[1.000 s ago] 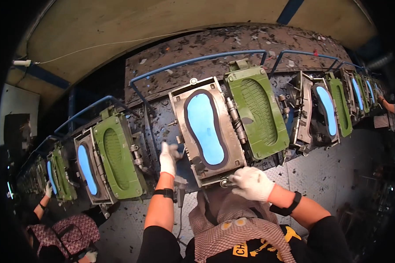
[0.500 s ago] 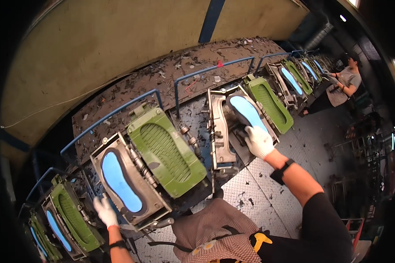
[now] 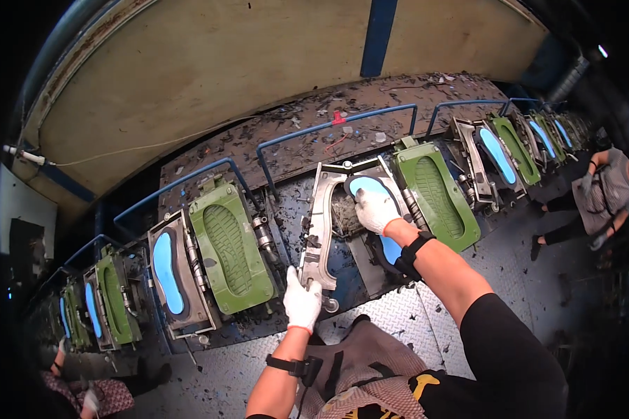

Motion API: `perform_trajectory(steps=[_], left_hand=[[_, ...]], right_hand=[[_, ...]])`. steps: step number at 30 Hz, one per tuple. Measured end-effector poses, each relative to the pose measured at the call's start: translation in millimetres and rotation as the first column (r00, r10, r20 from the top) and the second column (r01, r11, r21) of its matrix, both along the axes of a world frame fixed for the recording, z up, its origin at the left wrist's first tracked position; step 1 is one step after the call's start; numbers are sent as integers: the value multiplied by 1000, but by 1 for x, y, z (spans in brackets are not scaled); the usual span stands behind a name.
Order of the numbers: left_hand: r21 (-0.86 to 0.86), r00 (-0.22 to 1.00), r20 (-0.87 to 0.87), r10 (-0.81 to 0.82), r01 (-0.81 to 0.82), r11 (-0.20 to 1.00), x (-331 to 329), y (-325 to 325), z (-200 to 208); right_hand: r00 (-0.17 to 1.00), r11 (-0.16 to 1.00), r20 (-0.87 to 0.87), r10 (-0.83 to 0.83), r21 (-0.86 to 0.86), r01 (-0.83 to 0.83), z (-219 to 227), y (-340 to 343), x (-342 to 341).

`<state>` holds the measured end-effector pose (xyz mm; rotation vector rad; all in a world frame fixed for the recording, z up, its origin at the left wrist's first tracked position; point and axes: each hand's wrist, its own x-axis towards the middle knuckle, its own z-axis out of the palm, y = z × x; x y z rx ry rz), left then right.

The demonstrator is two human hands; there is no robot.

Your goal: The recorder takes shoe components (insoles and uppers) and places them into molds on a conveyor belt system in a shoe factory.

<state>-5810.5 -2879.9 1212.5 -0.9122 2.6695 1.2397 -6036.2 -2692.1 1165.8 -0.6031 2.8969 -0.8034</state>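
A mould (image 3: 319, 202) with a grey metal frame stands open before me. Beside that frame lies a blue-topped shoe sole (image 3: 391, 246) with a dark rim, partly hidden by my right hand and wrist. My right hand (image 3: 376, 211), in a white glove, rests over the sole's middle with its fingers curled at the left edge; what they pinch, if anything, is hidden. At the frame's near end, my gloved left hand (image 3: 302, 300) is closed around the corner. The green mould lid (image 3: 437, 195) with a tread-patterned hollow lies open to the right.
Another open mould holds a blue sole (image 3: 166, 269), its green lid (image 3: 230, 248) alongside. Several similar moulds run off both ways. Blue rails (image 3: 335, 124) and a scrap-strewn surface (image 3: 293, 133) lie behind. One person (image 3: 608, 188) stands far right, another (image 3: 91, 391) at lower left.
My left hand has left the neighbouring mould, moved right and taken hold of the frame's near corner. My right hand has shifted up along the sole. The view has turned left.
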Motion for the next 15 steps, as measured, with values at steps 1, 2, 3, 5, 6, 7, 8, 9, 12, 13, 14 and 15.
perform_trajectory(steps=[1,2,3,5,6,7,8,9,12,13,14,15], left_hand=[[35,999,15,45,-46,998,3,17,3],[56,1000,2,-8,8,998,11,40,-5],[31,997,38,-67,66,997,21,65,-14],[494,998,25,-63,42,868,37,106,-60],[571,993,105,-54,-15,821,24,113,-56],[637,981,187,-47,-85,766,10,118,-50],[716,992,122,-31,-66,695,3,113,-56],[716,992,126,-1,-90,692,-2,122,-59],[205,993,111,41,-64,977,-6,143,-43],[232,994,108,6,-31,972,-12,160,-36],[213,995,102,8,-30,977,-3,161,-33],[181,998,54,24,-33,983,-19,160,-34]], right_hand=[[999,1000,36,-17,-19,18,-1,0,-1],[997,999,72,-40,-29,42,-3,4,-3],[996,999,76,-37,-37,40,-1,4,-5],[982,992,143,121,6,-123,21,-4,-6],[983,988,128,132,68,-142,40,7,-4],[948,973,217,231,-28,-230,70,15,-9],[970,957,-60,234,-163,-241,81,28,-11],[981,933,-117,155,-309,-184,114,40,-11],[925,807,-377,33,-536,-247,102,53,-9],[977,849,-210,29,-510,-135,37,60,-10],[899,979,-421,121,-96,-177,18,40,22],[947,979,-256,192,-21,-204,16,39,15]])
